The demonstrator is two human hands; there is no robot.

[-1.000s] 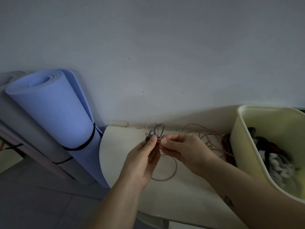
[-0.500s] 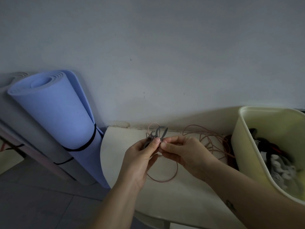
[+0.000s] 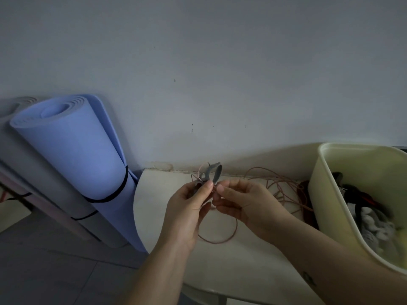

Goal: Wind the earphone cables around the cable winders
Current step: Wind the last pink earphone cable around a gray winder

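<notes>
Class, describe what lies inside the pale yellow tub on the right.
Inside the tub lie dark cables with a red strand, and whitish coiled pieces. Its near wall hides whatever lies deeper.

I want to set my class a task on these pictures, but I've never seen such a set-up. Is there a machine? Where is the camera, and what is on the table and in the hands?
There is no machine: a person works with two bare hands. The pictures come from one wide-angle camera worn on the person's head, looking forward and down, so the arms enter from below. The left hand pinches a small grey cable winder. The right hand seems to pinch the thin pinkish earphone cable right beside it. One loop hangs below the hands and more lies loose on the pale table. A cream tub at the right holds dark and white things too dim to name. A rolled blue mat leans against the wall at the left.
</notes>
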